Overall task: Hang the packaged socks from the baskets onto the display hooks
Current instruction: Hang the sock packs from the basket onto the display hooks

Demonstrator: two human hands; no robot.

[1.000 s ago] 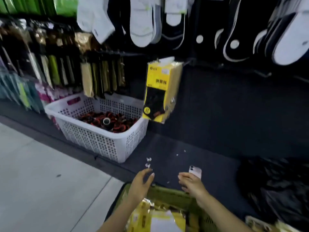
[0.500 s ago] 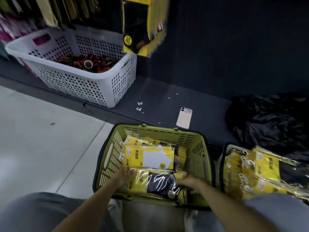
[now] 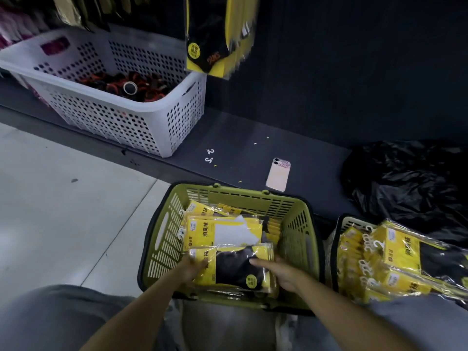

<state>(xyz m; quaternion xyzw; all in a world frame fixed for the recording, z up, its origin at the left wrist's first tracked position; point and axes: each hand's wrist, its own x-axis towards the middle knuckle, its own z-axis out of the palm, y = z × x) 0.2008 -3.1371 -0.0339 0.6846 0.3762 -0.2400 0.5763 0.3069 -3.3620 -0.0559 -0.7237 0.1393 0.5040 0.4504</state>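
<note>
Light: dim at the back, brighter on the pale floor (image 3: 63, 211) at the left.
Dark spots: the back wall (image 3: 354, 72) and the black bag (image 3: 405, 186) are nearly all shadow.
Shine: white glints sit on the plastic of the black sock pack (image 3: 235, 267) and the packs on the right (image 3: 395, 252).
Blur: the hanging yellow pack (image 3: 215, 34) at the top is smeared, and the top left corner too.
Bend: the white basket (image 3: 114, 102) looks stretched near the edge, maybe from the wide lens.
Sharp: the middle is the clearest part.
</note>
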